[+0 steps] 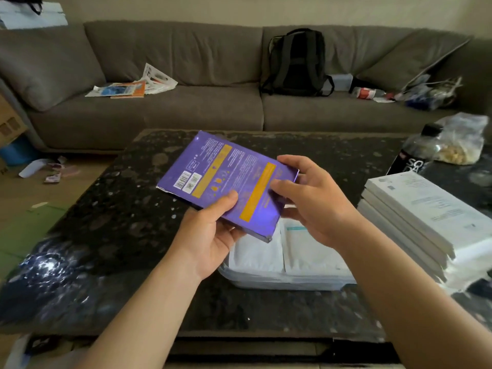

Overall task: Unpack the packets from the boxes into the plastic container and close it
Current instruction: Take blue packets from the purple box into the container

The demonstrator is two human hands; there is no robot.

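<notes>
I hold a flat purple box (226, 179) with orange bands above the dark table, its printed back facing me. My left hand (210, 233) grips its near edge from below, thumb on top. My right hand (311, 198) holds the box's right end, fingers curled around that edge. Under the box sits a clear plastic container (287, 282) with white packets (306, 251) lying flat inside; no lid is on it. A stack of white boxes (423, 219) stands right of the container.
The dark speckled table (106, 235) stretches to the left. A dark bottle (415, 153) and a plastic bag (463, 139) stand at the far right. Behind is a grey sofa (186, 113) with a black backpack (298, 62) and papers (133, 86).
</notes>
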